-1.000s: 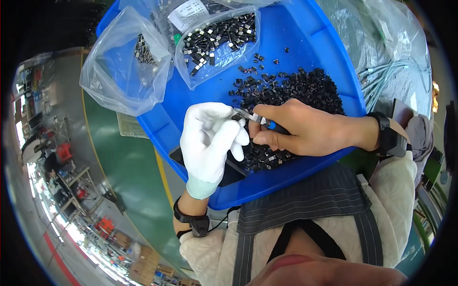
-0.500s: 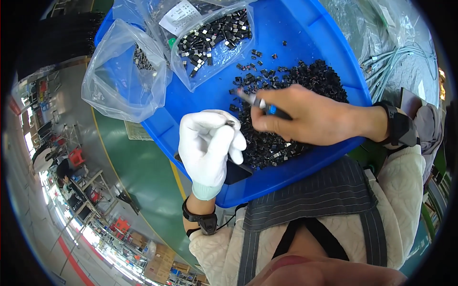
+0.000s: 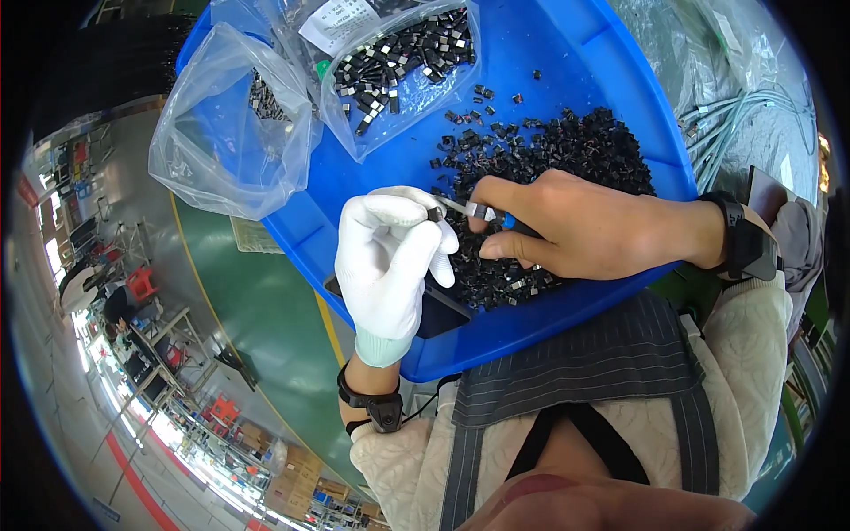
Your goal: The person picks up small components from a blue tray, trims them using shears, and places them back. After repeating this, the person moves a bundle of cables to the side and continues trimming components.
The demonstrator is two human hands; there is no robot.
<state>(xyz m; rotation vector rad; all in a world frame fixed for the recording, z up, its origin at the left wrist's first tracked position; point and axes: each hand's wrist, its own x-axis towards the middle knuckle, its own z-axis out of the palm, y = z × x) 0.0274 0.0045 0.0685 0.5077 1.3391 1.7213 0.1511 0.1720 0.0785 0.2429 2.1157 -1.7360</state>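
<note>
My left hand (image 3: 386, 265), in a white knitted glove, pinches a small black connector piece (image 3: 434, 215) between thumb and fingertips. My bare right hand (image 3: 553, 226) is closed around a slim hand tool (image 3: 490, 213) with a narrow metal tip and a blue-and-black handle. The tip points left and meets or nearly meets the piece; touching or not, I cannot tell. Below both hands, a heap of small black connector pieces (image 3: 593, 150) covers the right part of a blue plastic tray (image 3: 522, 44). A dark flat object (image 3: 441, 316) lies partly hidden beside my gloved hand.
In the tray's far part, a clear bag (image 3: 359, 137) holds black connectors with metal ends. Left of it, another open clear bag (image 3: 199, 168) with small metallic parts hangs over the rim. Grey cables (image 3: 722, 133) lie on plastic sheeting at the right. Workbenches stand along the floor at left.
My right hand has brought the tool's tip down to the piece in my left hand. The left hand has shifted slightly, still pinching the piece.
</note>
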